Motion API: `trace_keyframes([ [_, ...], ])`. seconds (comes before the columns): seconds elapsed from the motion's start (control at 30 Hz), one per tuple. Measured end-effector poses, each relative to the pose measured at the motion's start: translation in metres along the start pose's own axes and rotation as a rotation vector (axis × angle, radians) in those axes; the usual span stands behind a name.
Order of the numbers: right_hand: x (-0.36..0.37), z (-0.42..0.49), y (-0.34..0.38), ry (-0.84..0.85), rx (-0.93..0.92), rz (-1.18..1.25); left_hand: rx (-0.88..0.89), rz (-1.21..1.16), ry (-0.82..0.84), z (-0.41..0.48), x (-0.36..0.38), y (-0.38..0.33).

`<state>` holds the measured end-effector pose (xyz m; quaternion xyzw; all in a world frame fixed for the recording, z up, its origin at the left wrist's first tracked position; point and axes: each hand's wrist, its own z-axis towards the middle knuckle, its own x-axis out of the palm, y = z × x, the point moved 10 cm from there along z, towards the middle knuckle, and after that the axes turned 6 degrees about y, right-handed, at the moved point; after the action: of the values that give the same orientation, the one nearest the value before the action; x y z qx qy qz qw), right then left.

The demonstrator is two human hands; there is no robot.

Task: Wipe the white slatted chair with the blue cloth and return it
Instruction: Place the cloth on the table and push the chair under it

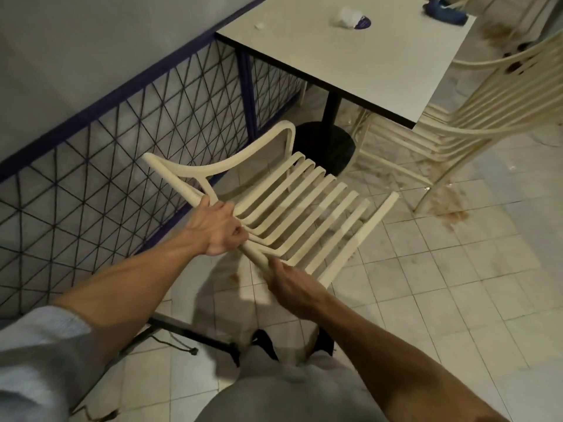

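The white slatted chair [304, 205] is lifted off the tiled floor and tilted, its seat slats running toward the table. My left hand [221, 228] grips the chair's top rail near the armrest. My right hand [291, 287] holds the same rail lower down, at its near end. The blue cloth [443, 10] lies bunched on the far right corner of the white table [365, 62], well away from both hands.
A blue wire-mesh fence [122, 153] runs along the left. The table's black pedestal base [329, 144] stands just beyond the chair. A stack of similar white chairs [475, 111] leans at right. Crumpled white paper [347, 16] sits on the table. Brown stains mark the floor.
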<state>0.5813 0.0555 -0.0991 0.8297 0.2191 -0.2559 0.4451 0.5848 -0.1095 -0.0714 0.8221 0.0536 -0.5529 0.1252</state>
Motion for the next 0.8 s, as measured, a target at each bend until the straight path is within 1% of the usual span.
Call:
trace_keyframes([
  [0.27,-0.054,-0.018,-0.075,-0.011,-0.067,-0.296,0.004,-0.088,0.035,0.016,-0.013,-0.048],
  [0.4,-0.083,-0.029,-0.111,0.02,-0.052,-0.296,0.047,-0.319,0.005,0.024,-0.02,-0.067],
  [0.47,-0.094,-0.032,-0.122,-0.02,-0.027,-0.266,0.05,-0.5,0.018,0.027,-0.02,-0.069],
  [0.53,-0.098,-0.031,-0.127,-0.056,0.016,-0.206,0.003,-0.64,0.042,0.027,-0.015,-0.062],
  [0.57,-0.098,-0.029,-0.128,-0.065,0.04,-0.184,-0.009,-0.62,0.052,0.026,-0.012,-0.059],
  [0.67,-0.099,-0.022,-0.129,-0.127,0.133,-0.174,-0.036,-0.451,0.096,0.023,0.003,-0.047],
  [0.8,-0.113,-0.026,-0.133,-0.334,0.34,-0.295,-0.136,-0.365,0.177,0.022,0.02,-0.032],
])
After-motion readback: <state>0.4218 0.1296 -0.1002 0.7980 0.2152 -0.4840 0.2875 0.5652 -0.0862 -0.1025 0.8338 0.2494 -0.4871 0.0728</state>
